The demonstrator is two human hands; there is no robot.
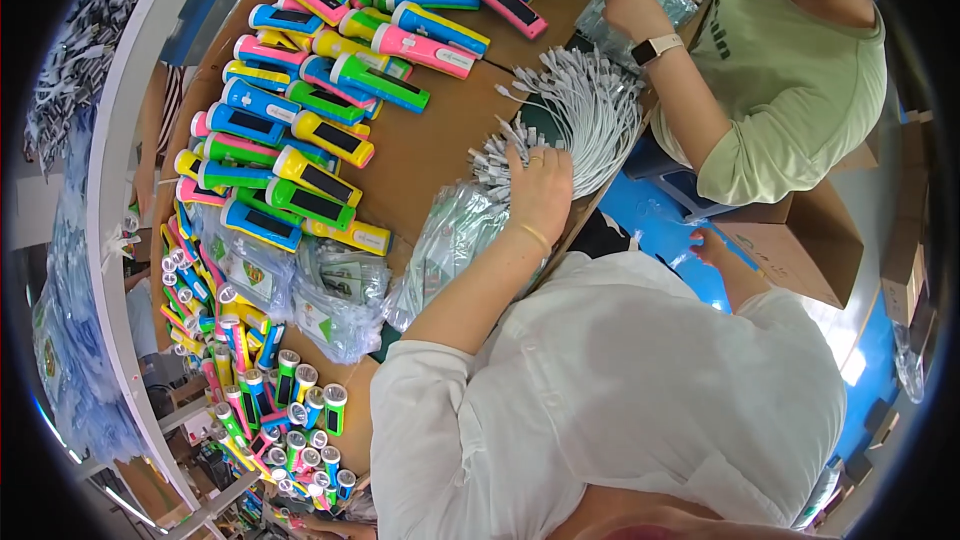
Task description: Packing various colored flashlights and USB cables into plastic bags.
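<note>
My left hand (540,190) reaches out from a white sleeve and lies on a fanned bunch of white cables (590,110) at the right edge of the brown table (430,150), fingers curled into the plug ends. It wears a ring and a thin bracelet. A stack of clear plastic bags (450,240) lies just left of my wrist. My right hand (708,245) hangs lower, off the table, next to a blue surface (650,220) and a cardboard box (800,240); only part of it shows.
Several bright flashlights (320,140) in pink, blue, yellow and green cover the table's left half. Bagged items (335,300) lie nearer me, with upright flashlights (290,410) below. A co-worker in a light green shirt (790,80) handles a plastic bag (640,0).
</note>
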